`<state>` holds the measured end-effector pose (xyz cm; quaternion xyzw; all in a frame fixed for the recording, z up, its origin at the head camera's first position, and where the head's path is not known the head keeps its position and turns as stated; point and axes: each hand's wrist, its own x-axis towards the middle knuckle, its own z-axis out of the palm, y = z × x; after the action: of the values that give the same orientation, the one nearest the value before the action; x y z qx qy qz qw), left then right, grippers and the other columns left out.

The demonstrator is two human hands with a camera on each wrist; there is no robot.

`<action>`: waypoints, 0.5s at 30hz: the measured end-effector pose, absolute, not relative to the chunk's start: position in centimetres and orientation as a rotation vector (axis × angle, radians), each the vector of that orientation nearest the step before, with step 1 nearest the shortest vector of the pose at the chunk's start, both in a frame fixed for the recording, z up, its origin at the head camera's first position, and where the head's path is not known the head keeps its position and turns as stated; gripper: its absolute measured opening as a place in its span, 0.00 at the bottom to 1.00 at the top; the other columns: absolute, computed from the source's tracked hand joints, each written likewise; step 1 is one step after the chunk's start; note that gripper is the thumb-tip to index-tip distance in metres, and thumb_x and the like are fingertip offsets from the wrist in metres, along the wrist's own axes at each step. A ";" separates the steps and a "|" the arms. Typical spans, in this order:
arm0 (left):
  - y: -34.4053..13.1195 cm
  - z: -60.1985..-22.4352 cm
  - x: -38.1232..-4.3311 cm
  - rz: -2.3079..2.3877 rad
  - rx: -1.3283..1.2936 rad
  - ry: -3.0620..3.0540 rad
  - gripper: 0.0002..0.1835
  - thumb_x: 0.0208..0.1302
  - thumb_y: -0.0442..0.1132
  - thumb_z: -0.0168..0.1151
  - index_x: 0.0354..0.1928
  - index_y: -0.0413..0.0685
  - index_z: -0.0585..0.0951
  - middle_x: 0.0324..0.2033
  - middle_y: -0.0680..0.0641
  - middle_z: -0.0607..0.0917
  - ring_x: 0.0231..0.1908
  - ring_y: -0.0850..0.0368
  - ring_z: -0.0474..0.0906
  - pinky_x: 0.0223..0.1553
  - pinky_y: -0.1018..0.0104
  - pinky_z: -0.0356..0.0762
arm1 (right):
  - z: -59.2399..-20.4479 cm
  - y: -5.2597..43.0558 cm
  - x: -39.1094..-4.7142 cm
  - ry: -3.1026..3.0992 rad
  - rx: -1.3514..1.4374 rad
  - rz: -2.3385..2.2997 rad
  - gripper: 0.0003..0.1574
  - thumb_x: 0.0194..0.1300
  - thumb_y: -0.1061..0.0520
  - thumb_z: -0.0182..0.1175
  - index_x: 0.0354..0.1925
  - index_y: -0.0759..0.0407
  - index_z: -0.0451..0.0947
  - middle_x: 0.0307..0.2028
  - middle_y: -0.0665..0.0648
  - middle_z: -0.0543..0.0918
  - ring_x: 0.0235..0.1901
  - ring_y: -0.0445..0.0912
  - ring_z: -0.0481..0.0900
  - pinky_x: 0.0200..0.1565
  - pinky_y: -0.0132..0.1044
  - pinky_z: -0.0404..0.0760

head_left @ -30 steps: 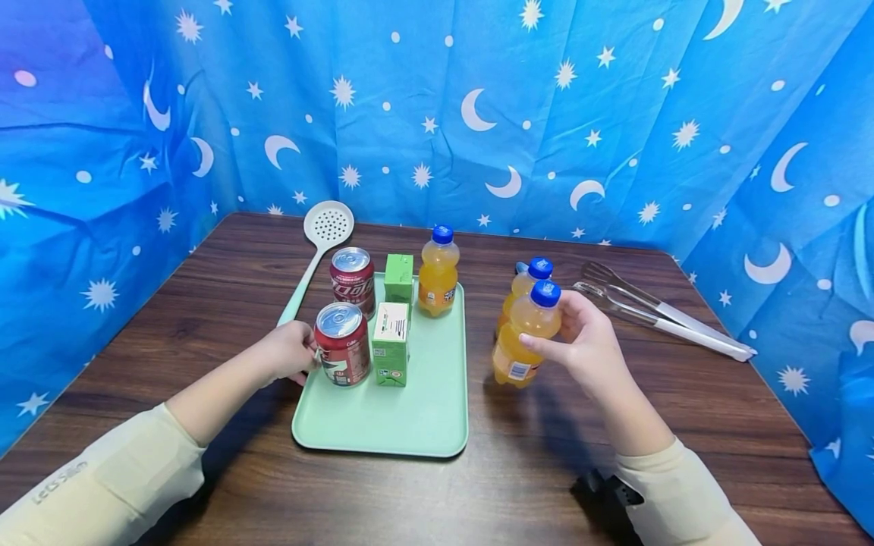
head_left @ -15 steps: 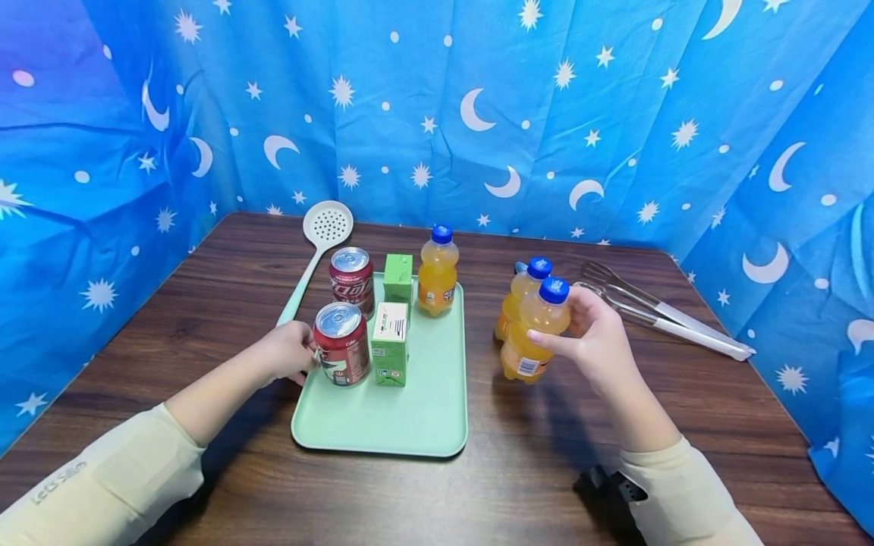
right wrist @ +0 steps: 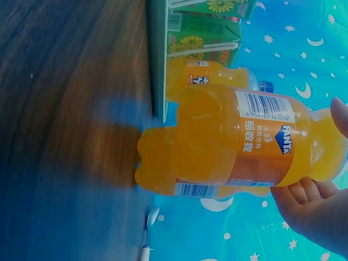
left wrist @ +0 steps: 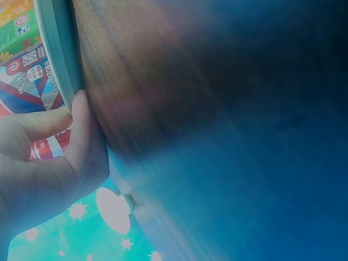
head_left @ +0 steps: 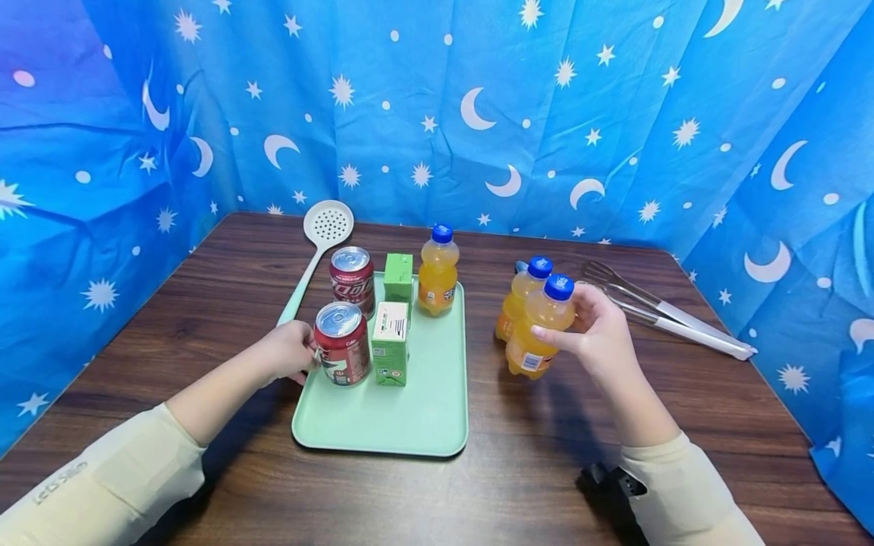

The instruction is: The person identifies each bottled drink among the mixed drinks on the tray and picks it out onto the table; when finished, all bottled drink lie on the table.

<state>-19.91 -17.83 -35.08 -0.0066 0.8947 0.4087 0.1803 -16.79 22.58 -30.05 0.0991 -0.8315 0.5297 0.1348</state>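
My right hand (head_left: 604, 334) grips an orange soda bottle (head_left: 536, 337) with a blue cap, thumb on its near side. In the right wrist view this bottle (right wrist: 261, 138) has its base above the tabletop, overlapping a second orange soda bottle (head_left: 508, 311) standing behind it. With thumb and fingers, my left hand (head_left: 290, 353) pinches the left rim of the mint-green tray (head_left: 410, 425). Two red soda cans (head_left: 341, 353), two green drink cartons (head_left: 391, 356) and a third orange soda bottle (head_left: 437, 284) stand on the tray.
Left of the tray lies a skimmer (head_left: 328, 225), its green handle reaching down toward my left hand. Metal tongs (head_left: 683, 326) with white handles lie at the right. A spoon (right wrist: 154, 216) is partly hidden behind the bottles. Blue star-and-moon cloth (head_left: 410, 114) surrounds the wooden table.
The held soda bottle and my right hand have shifted slightly right and away from me, showing more of the bottle behind. My left hand stays at the tray rim.
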 end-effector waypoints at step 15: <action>-17.9 -35.2 -20.2 1.152 -0.026 2.522 0.08 0.54 0.23 0.56 0.31 0.33 0.67 0.31 0.39 0.71 0.29 0.51 0.75 0.25 0.60 0.81 | -29.7 23.1 -16.7 -2.387 0.152 1.540 0.33 0.48 0.59 0.74 0.51 0.62 0.71 0.49 0.55 0.79 0.49 0.45 0.76 0.51 0.39 0.77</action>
<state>-20.15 -17.91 -35.20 -0.0093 0.8942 0.4083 0.1834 -16.66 23.08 -29.74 0.0529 -0.8299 0.5353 0.1480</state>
